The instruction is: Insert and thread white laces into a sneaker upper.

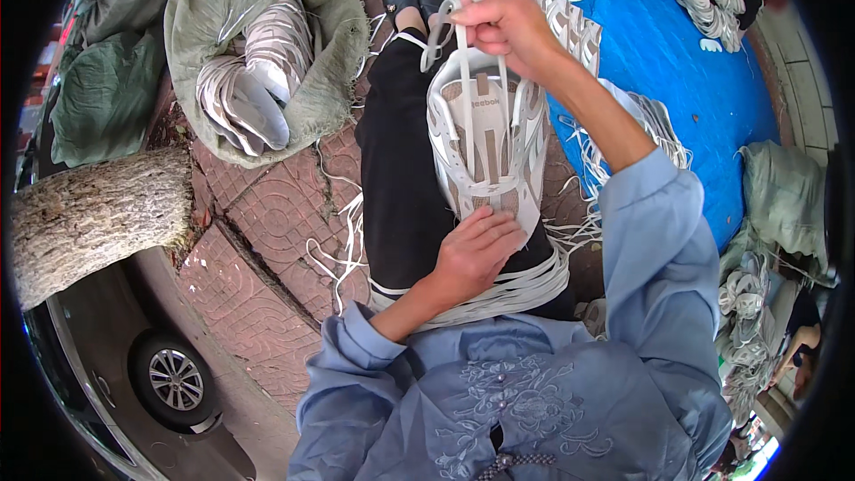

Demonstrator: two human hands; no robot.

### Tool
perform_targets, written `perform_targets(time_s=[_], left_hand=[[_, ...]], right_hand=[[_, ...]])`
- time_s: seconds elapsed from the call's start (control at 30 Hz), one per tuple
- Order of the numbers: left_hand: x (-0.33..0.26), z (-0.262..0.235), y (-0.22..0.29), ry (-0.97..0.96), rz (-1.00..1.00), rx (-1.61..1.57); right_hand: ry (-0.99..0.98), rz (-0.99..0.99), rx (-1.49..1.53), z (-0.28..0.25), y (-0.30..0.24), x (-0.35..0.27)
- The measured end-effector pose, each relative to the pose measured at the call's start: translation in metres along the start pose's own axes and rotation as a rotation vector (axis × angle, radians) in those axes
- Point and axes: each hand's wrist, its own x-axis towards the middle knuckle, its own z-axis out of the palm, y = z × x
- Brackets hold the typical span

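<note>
A beige and white shoe upper [485, 138] lies along my lap, its toe end towards me. A pale flat lace [464, 80] runs through its lower eyelets, and both strands are drawn up away from me. My right hand [499, 25] is closed on the lace's upper part, beyond the upper's heel end. My left hand [478, 254] rests over the toe end, fingers curled on it and partly hiding it. A bundle of loose white laces [525, 292] lies across my thighs next to my left wrist.
An open green sack [329, 44] at the far left holds nested shoe uppers [276, 49]. A blue tarp [712, 138] with more uppers spreads to the right. A tree trunk [98, 218] and parked car [151, 365] stand left. Loose laces [352, 232] trail over the paving.
</note>
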Motion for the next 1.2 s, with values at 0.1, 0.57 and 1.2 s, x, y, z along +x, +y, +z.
perform_targets(time_s=[0.1, 0.57, 1.2], left_hand=[[0.017, -0.033, -0.012, 0.312, -0.394, -0.337], [0.130, -0.091, -0.054, -0.152, -0.580, -0.815], [0.074, -0.224, -0.143, 0.653, -0.852, -0.564]], right_hand=[[-0.041, -0.041, -0.007, 0.005, -0.016, -0.008], [-0.017, -0.072, 0.153, 0.009, -0.037, -0.002], [0.375, -0.095, -0.034, -0.116, -0.044, 0.004]])
